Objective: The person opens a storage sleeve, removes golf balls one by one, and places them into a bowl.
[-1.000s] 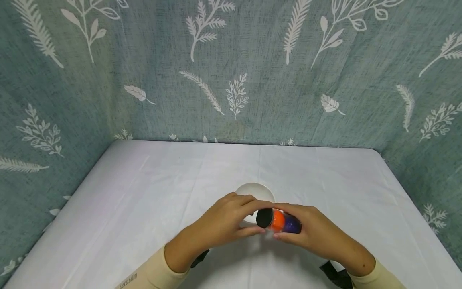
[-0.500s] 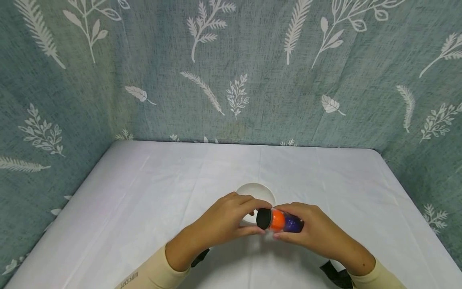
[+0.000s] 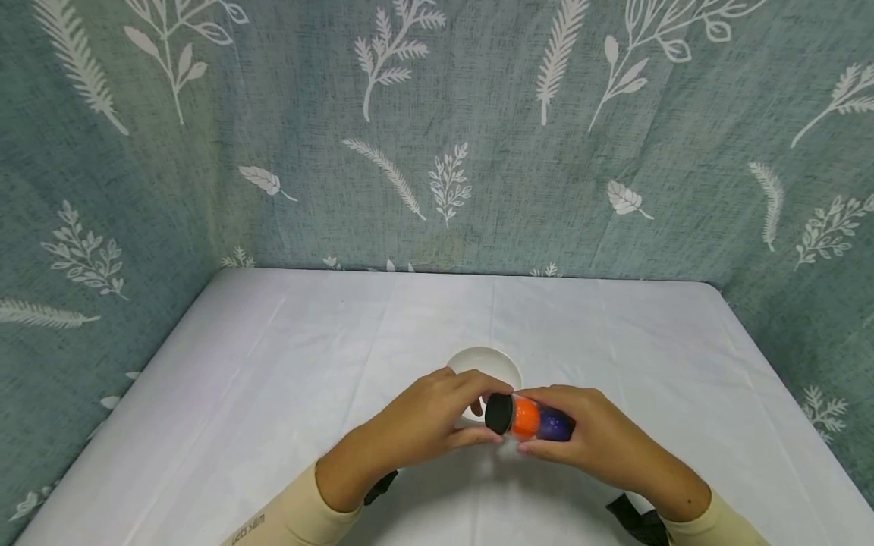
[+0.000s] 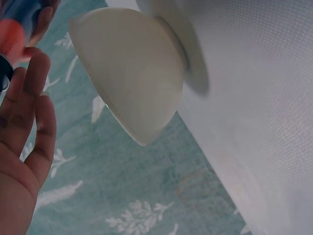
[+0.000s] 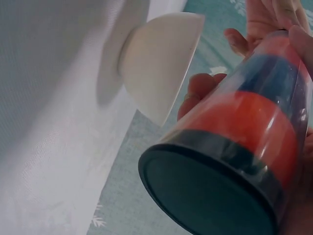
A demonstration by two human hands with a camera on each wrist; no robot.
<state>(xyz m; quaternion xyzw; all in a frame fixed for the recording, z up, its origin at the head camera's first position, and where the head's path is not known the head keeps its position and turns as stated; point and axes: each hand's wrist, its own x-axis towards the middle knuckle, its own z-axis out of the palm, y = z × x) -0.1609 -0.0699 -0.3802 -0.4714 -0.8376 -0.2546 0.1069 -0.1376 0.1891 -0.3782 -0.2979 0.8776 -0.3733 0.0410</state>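
Note:
Both hands hold a clear tube of balls [image 3: 524,418] above the near middle of the table. Orange and purple-blue balls show through its wall. My left hand [image 3: 433,413] pinches the end with the black cap [image 3: 499,414], forefinger on top and thumb below. Its other fingers [image 4: 45,132] extend loosely in the left wrist view. My right hand [image 3: 590,428] grips the tube's other end, fingers over it and thumb beneath. Close up in the right wrist view, that end has a wide dark cap [image 5: 210,191]. Just behind the hands stands a white bowl [image 3: 483,364], partly hidden by the left hand.
A white cloth [image 3: 307,341] covers the table. Green leaf-print fabric [image 3: 519,174] rises along its back and sides. Dark straps [image 3: 638,522] show under the wrists.
Both hands stay in place around the tube. The tube has shifted very slightly to the right in the right hand, and the head view has tilted a little.

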